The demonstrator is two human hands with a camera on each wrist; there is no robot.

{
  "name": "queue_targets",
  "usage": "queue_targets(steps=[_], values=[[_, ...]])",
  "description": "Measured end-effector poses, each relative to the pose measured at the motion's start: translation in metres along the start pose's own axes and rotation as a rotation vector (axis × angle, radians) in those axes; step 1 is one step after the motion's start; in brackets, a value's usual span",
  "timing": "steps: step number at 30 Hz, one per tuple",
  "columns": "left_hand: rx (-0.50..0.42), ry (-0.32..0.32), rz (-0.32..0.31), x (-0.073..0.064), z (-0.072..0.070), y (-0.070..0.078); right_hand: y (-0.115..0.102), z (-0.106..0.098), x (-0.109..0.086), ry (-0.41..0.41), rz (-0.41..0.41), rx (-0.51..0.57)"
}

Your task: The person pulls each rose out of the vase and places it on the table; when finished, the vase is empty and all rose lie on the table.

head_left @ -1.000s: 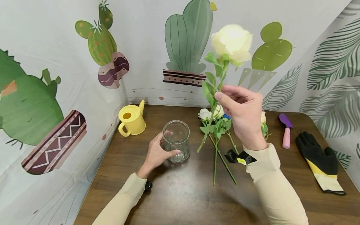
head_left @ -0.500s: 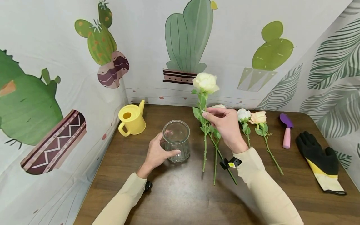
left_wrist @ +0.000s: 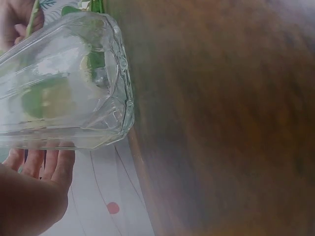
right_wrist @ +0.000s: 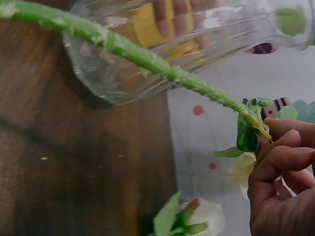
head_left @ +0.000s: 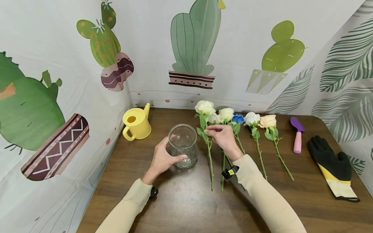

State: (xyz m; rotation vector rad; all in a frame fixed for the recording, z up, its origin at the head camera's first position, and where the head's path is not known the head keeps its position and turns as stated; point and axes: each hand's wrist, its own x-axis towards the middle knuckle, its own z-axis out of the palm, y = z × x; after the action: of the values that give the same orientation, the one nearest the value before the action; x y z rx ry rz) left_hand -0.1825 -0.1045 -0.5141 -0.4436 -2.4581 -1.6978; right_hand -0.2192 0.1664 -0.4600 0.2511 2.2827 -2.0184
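Note:
A clear glass vase (head_left: 189, 154) stands upright on the table, and my left hand (head_left: 163, 157) grips its left side, thumb in front and fingers round the back. In the left wrist view the vase (left_wrist: 74, 88) fills the upper left. Just right of it, my right hand (head_left: 223, 138) pinches the stem of a cream-white rose (head_left: 205, 107) between thumb and fingertips, below the bloom. The right wrist view shows the rose's green stem (right_wrist: 147, 59) running across in front of the vase. From the head view I cannot tell whether the stem touches the table.
Behind and right of my right hand lie several more roses: a cream one (head_left: 226, 114), a blue one (head_left: 237, 118), a white one (head_left: 252, 119), a peach one (head_left: 268, 121). A yellow watering can (head_left: 137, 124) stands at left; a small trowel (head_left: 297, 139) and glove (head_left: 332, 168) lie far right.
My right hand has brought the white rose down and to the left, from high before the backdrop to just above the table beside the vase. My left hand and the vase stay put.

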Motion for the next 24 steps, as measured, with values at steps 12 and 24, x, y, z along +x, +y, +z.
queue_targets(steps=[12, 24], values=[[0.005, -0.001, 0.001, 0.0, 0.0, 0.0, 0.029, 0.006, 0.013, -0.041, 0.079, -0.118], [0.025, 0.003, 0.008, 0.0, 0.0, 0.0, 0.044, 0.015, 0.023, -0.033, 0.096, -0.178]])
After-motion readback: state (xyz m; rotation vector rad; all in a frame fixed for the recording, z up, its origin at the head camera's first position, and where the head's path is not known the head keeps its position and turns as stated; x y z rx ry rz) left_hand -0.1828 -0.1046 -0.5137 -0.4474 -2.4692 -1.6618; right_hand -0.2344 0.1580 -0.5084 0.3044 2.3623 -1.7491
